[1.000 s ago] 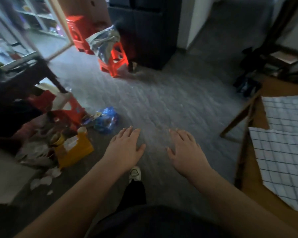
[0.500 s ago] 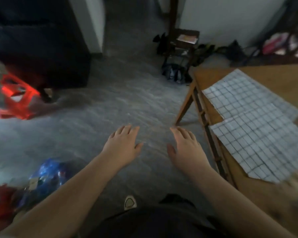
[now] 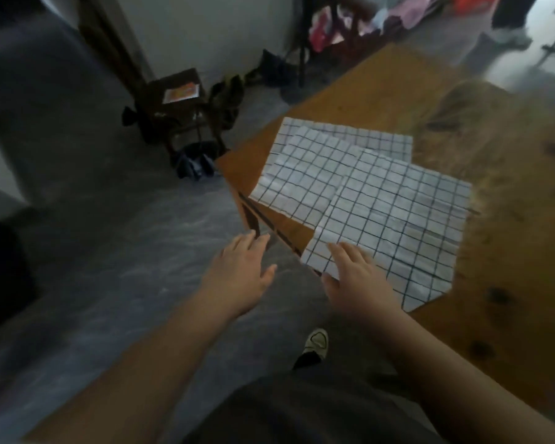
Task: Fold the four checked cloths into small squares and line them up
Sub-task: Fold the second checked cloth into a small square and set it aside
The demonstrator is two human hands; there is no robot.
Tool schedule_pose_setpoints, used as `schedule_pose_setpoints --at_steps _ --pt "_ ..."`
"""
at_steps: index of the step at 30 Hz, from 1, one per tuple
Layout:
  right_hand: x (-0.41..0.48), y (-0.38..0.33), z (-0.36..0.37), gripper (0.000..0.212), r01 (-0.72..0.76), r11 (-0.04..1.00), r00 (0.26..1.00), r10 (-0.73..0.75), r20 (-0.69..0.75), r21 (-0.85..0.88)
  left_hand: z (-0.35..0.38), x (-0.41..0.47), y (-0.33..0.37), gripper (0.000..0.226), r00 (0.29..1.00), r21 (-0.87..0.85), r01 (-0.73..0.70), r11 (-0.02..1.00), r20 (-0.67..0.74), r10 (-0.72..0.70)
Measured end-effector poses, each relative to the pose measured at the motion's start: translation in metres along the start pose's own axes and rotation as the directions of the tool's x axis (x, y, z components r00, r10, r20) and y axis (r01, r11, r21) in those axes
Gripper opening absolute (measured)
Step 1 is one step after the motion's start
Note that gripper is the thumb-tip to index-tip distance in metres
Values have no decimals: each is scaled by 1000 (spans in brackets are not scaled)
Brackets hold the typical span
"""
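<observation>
Three white cloths with a dark check lie flat and overlapping on a wooden table. The nearest cloth hangs slightly over the table's left edge. The middle cloth lies behind it, and a third cloth shows at the back. My right hand is spread, fingers straight, over the near corner of the nearest cloth; contact is unclear. My left hand hovers open over the floor, left of the table edge, holding nothing.
A small dark stool with a card on it stands by the wall, with dark shoes on the grey floor beside it. Coloured clothes are piled at the back. My shoe is below the table edge.
The view has swung right from the cluttered floor to the table. Both open hands have moved with it, and the right hand now reaches over the nearest cloth's corner.
</observation>
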State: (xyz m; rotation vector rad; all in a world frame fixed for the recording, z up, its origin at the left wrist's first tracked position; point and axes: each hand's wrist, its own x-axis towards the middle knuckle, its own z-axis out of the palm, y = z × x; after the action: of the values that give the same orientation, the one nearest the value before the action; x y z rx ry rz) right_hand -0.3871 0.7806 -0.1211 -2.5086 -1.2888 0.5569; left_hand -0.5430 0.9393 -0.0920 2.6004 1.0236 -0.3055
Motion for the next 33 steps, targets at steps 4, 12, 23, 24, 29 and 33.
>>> schedule_pose_setpoints --at_steps 4,12,23,24,29,33 --pt "36 43 -3 64 -119 993 993 119 0 12 -3 70 32 67 992 51 -106 993 81 102" --pt "38 118 16 65 -443 894 896 440 53 65 40 158 85 65 865 137 -423 896 357 354" --pt "27 113 59 62 -728 678 684 712 158 99 93 220 86 58 593 211 -753 623 629 503" --pt "27 110 62 61 -737 667 675 722 151 104 92 225 84 58 585 208 -761 614 629 512" --pt "31 96 72 58 -751 642 655 753 55 156 77 255 78 60 560 213 -792 572 629 540" --pt "30 86 86 58 -786 584 594 804 -15 204 71 274 65 62 544 227 -811 539 631 553"
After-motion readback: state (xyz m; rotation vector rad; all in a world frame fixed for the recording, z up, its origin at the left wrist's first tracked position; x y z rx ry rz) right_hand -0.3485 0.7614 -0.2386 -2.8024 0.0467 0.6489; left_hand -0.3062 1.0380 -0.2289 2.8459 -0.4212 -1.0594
